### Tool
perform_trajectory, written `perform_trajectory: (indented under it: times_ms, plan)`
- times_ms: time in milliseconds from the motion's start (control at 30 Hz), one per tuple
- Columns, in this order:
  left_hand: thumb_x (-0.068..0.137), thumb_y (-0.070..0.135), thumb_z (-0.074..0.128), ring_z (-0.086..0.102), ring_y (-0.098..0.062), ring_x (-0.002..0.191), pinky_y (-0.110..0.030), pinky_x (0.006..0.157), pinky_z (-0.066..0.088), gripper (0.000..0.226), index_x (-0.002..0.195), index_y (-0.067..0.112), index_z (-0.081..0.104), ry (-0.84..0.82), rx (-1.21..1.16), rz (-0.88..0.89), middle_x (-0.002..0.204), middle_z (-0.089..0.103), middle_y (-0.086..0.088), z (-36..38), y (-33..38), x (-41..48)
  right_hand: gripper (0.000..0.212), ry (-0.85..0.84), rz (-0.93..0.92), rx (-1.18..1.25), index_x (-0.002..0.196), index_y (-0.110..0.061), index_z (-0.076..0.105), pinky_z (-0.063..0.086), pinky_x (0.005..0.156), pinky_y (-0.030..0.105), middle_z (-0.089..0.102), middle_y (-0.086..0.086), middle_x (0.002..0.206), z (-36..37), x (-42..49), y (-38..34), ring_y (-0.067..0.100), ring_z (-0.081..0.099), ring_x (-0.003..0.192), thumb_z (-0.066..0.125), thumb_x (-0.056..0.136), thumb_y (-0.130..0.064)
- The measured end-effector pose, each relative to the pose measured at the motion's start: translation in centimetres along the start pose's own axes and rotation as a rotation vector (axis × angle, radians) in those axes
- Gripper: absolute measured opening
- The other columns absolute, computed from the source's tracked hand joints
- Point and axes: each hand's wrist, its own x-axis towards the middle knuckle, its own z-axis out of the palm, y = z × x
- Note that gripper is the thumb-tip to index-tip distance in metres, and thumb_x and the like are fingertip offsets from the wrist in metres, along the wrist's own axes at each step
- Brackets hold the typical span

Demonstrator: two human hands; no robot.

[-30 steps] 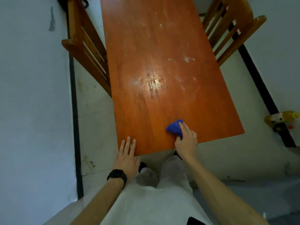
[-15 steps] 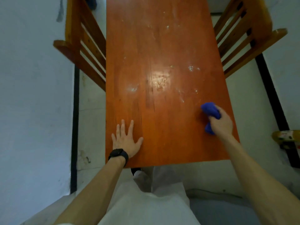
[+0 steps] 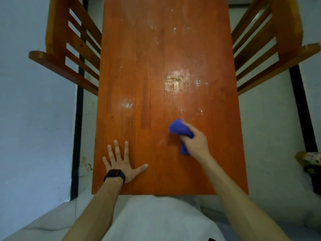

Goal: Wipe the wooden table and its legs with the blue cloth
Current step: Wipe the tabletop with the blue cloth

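An orange-brown wooden table (image 3: 156, 58) runs away from me, its top marked with pale smudges and specks around the middle. My right hand (image 3: 195, 141) grips a bunched blue cloth (image 3: 179, 129) and holds it against the near half of the tabletop, right of centre. My left hand (image 3: 121, 160), a black watch on its wrist, rests flat with fingers spread near the front left corner. The table's legs are hidden under the top.
A slatted wooden chair (image 3: 69, 49) stands on the left of the table and another chair (image 3: 278, 49) on the right. Pale walls with a black skirting line flank both sides. A yellowish bottle (image 3: 311, 158) lies on the floor at the right edge.
My right hand slid the blue cloth from the front edge out to the right side, then back left toward the middle. My left hand moved from the front edge onto the tabletop.
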Motion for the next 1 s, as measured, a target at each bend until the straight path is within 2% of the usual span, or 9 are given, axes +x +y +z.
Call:
perform_trajectory:
  times_ms: [133, 233, 400, 500, 567, 667, 767, 867, 1000]
  plan:
    - [0.04, 0.107, 0.019, -0.049, -0.036, 0.131, -0.062, 0.113, -0.019, 0.134, 0.126, 0.036, -0.055, -0.016, -0.001, 0.001, 0.132, -0.065, -0.005, -0.2, 0.1, -0.1, 0.052, 0.439, 0.225, -0.197, 0.139, -0.023, 0.052, 0.039, 0.109, 0.035, 0.06, -0.002, 0.129, -9.3, 5.0, 3.5, 0.015, 0.055, 0.118, 0.056, 0.088, -0.011]
    - [0.049, 0.105, 0.028, -0.051, -0.035, 0.128, -0.061, 0.115, -0.018, 0.133, 0.128, 0.035, -0.054, -0.026, -0.002, -0.002, 0.13, -0.066, -0.005, -0.2, 0.2, -0.1, 0.063, 0.534, 0.317, -0.387, 0.148, -0.025, 0.039, 0.033, 0.111, 0.047, 0.045, 0.002, 0.15, -7.1, 4.5, 4.7, 0.029, 0.045, 0.129, 0.053, 0.088, -0.013]
    - [0.025, 0.108, 0.002, -0.047, -0.037, 0.133, -0.062, 0.114, -0.016, 0.137, 0.126, 0.035, -0.056, -0.028, -0.001, -0.012, 0.132, -0.065, -0.005, -0.5, 0.1, -0.3, 0.069, 0.062, -0.078, -0.477, 0.144, -0.028, 0.048, 0.036, 0.1, 0.038, 0.046, -0.01, 0.149, 2.6, -0.5, 1.9, 0.021, 0.041, 0.118, 0.054, 0.078, -0.011]
    - [0.038, 0.107, 0.015, -0.049, -0.036, 0.131, -0.062, 0.115, -0.017, 0.135, 0.127, 0.035, -0.055, -0.017, -0.013, -0.007, 0.132, -0.065, -0.005, -0.3, 0.1, -0.2, 0.062, -0.29, -0.148, -0.224, 0.136, -0.024, 0.059, 0.032, 0.107, 0.015, 0.053, -0.016, 0.135, 1.0, 1.3, 0.6, 0.012, 0.05, 0.125, 0.059, 0.079, 0.003]
    - [0.048, 0.105, 0.025, -0.048, -0.036, 0.133, -0.062, 0.114, -0.018, 0.133, 0.129, 0.035, -0.054, -0.013, -0.013, 0.005, 0.132, -0.065, -0.005, -0.2, -0.1, -0.1, 0.056, -0.085, -0.007, -0.129, 0.136, -0.02, 0.058, 0.031, 0.104, 0.009, 0.055, -0.014, 0.128, -2.3, 4.0, 0.2, 0.007, 0.052, 0.121, 0.06, 0.085, 0.003]
    - [0.055, 0.104, 0.029, -0.048, -0.036, 0.133, -0.062, 0.114, -0.019, 0.131, 0.128, 0.034, -0.054, -0.009, -0.017, 0.019, 0.132, -0.065, -0.005, 0.0, -0.3, 0.0, 0.055, 0.415, 0.206, -0.163, 0.143, -0.021, 0.049, 0.033, 0.115, 0.038, 0.056, 0.001, 0.137, -7.8, 7.2, -0.2, 0.02, 0.05, 0.128, 0.054, 0.091, -0.004]
    - [0.055, 0.104, 0.029, -0.049, -0.036, 0.133, -0.062, 0.114, -0.019, 0.131, 0.128, 0.035, -0.055, -0.005, -0.021, 0.021, 0.132, -0.065, -0.005, 0.0, -0.4, 0.2, 0.058, 0.559, 0.33, -0.245, 0.15, -0.016, 0.036, 0.021, 0.114, 0.037, 0.04, 0.006, 0.153, -6.0, 7.3, -0.3, 0.031, 0.037, 0.137, 0.049, 0.095, -0.005]
    - [0.055, 0.105, 0.029, -0.05, -0.035, 0.132, -0.062, 0.114, -0.019, 0.131, 0.127, 0.035, -0.055, -0.008, -0.012, 0.013, 0.131, -0.065, -0.005, -0.1, -0.4, 0.2, 0.07, 0.323, 0.058, -0.495, 0.149, -0.025, 0.037, 0.033, 0.107, 0.046, 0.04, -0.002, 0.154, 0.1, 4.6, -0.3, 0.029, 0.04, 0.13, 0.055, 0.084, -0.007]
    - [0.055, 0.104, 0.031, -0.055, -0.034, 0.123, -0.062, 0.114, -0.017, 0.132, 0.128, 0.035, -0.054, -0.005, -0.018, -0.002, 0.13, -0.066, -0.005, 0.0, -0.3, 0.1, 0.069, -0.338, -0.403, -0.565, 0.142, -0.028, 0.051, 0.037, 0.108, 0.036, 0.049, -0.009, 0.146, 5.1, 1.0, -1.2, 0.02, 0.046, 0.125, 0.058, 0.077, -0.003]
